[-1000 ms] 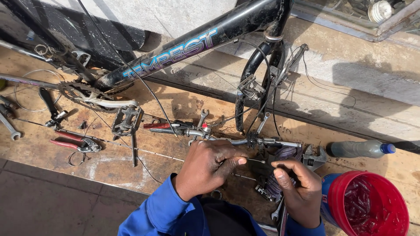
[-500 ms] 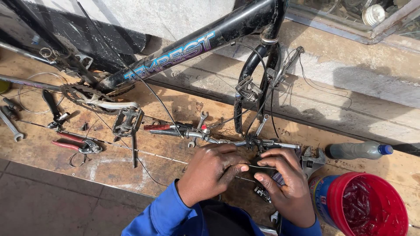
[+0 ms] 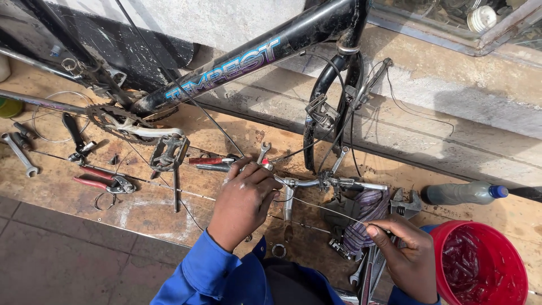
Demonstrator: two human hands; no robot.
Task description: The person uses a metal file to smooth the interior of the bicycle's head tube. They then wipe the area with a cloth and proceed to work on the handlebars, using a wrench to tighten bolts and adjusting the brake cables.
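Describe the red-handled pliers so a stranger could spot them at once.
Start at the black bicycle frame and drop to its toothed chainring and pedal. On the wooden boards just below and left of the pedal lie the pliers, well left of the left hand. Their two red handles set them apart from the bare grey spanner further left.

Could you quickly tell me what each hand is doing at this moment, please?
Left hand: closed around the end of the handlebar.
Right hand: fingers pinched shut on the thin brake cable running to the left hand.
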